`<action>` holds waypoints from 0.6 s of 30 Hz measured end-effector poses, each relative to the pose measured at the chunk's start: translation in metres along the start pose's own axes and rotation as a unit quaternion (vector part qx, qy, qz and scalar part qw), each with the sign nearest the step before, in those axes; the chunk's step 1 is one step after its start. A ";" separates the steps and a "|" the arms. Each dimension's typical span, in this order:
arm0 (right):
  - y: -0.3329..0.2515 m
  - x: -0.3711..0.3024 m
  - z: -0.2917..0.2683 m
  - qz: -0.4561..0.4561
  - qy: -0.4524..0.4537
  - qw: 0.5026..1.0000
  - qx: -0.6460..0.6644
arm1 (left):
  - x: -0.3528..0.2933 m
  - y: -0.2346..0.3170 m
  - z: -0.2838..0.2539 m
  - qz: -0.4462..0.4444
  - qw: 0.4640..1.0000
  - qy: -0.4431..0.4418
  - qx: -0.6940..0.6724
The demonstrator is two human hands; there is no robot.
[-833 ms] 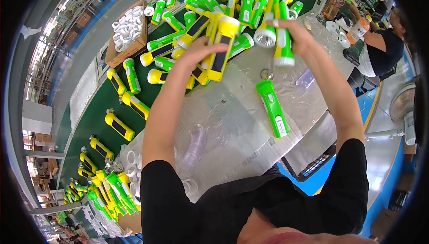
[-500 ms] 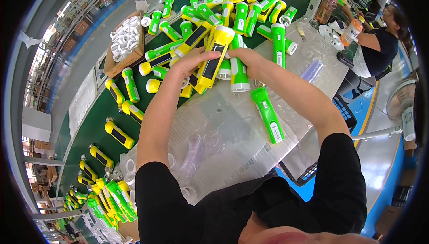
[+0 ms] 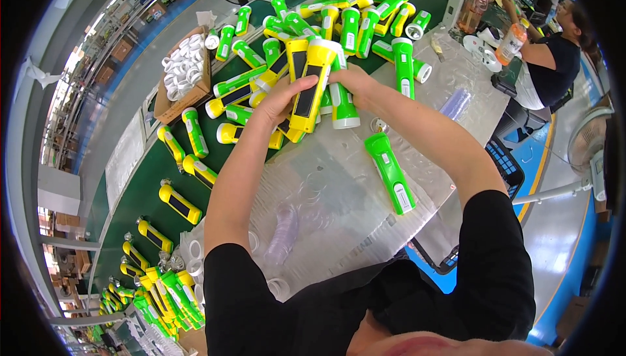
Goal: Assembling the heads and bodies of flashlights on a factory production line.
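Head view, from the left: row torches (image 3: pixel 179 203), yellow, are spaced along the green surface (image 3: pixel 140 190); beyond them white rings (image 3: pixel 182 66) are heaped in a box (image 3: pixel 188 102). Left hand (image 3: pixel 280 100): curled, thumb laid across the yellow torch (image 3: pixel 314 89), which is held head up and slightly tilted over the near edge of the pile (image 3: pixel 350 27). Its fingertips are hidden; whether the second yellow torch (image 3: pixel 297 56) just behind is also gripped cannot be told. Right hand (image 3: pixel 353 83): closed around the green torch (image 3: pixel 342 100), held lens end down, close beside the yellow one; fingers on its far side cannot be seen. Farther right, a lone green torch (image 3: pixel 391 177) is laid on the grey sheet (image 3: pixel 332 193), well apart from both hands.

For good handling, bodies are best gripped mid-length, with the dark panel (image 3: pixel 305 100) and lens left free of pressure. Heads should not be knocked together in the tight gap, and neighbours in the pile should not be dragged; a slip seems likeliest if several are pinched at once.
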State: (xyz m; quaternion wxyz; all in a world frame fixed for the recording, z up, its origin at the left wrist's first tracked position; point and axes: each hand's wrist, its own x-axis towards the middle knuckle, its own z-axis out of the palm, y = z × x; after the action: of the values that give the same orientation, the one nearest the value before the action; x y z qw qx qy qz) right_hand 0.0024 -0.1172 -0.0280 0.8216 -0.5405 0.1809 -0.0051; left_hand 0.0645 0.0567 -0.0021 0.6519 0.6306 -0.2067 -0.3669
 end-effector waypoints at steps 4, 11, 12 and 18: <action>-0.026 -0.040 -0.020 -0.070 0.007 0.997 -0.008 | -0.014 0.035 0.039 0.023 0.997 -0.074 0.018; -0.061 -0.231 -0.125 -0.125 0.068 0.990 0.003 | -0.043 0.052 0.201 0.098 0.964 -0.234 0.082; -0.045 -0.250 -0.143 -0.125 0.092 0.988 0.023 | -0.045 0.040 0.222 0.080 0.957 -0.264 0.089; 0.098 -0.338 -0.264 0.012 0.243 0.937 0.252 | -0.027 -0.134 0.354 0.045 0.933 -0.216 0.286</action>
State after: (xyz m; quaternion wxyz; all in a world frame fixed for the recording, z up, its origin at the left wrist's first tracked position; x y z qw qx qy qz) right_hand -0.4121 -0.2416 -0.1085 0.8618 -0.2962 0.3744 -0.1716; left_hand -0.2408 -0.1522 -0.0850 0.3996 0.6858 -0.4665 -0.3904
